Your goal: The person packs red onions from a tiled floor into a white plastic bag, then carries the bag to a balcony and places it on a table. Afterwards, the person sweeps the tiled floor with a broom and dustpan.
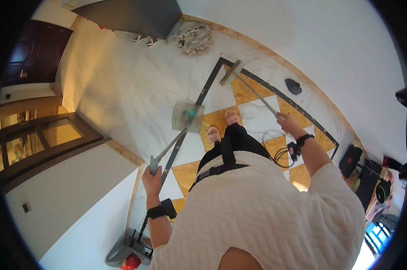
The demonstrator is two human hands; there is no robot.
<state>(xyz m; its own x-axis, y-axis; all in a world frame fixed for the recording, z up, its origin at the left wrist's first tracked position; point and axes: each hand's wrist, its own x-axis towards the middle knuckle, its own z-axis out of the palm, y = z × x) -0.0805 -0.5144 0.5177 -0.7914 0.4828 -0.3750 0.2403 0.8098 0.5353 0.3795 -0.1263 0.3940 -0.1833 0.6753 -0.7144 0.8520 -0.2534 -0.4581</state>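
Observation:
My left hand (152, 180) is closed around the grey-green top of a long dustpan handle (171, 145). At its far end, a translucent grey dustpan (180, 118) with a small teal part lies across the black floor border. My right hand (289, 123) grips a thin metal broom handle (257, 95). The broom head (232, 72), with its brownish bristle edge, is down by the corner of that border, to the right of the dustpan and apart from it. My feet, in pink slippers (231, 117), stand between the two tools.
A clear plastic bag (195, 39) of small pale pieces sits by the wall, near sandals (153, 42) under a dark cabinet (132, 17). Something dark and crumpled (293, 86) lies along the right skirting. A dark door (35, 54) and glass-paned door (41, 140) stand at left.

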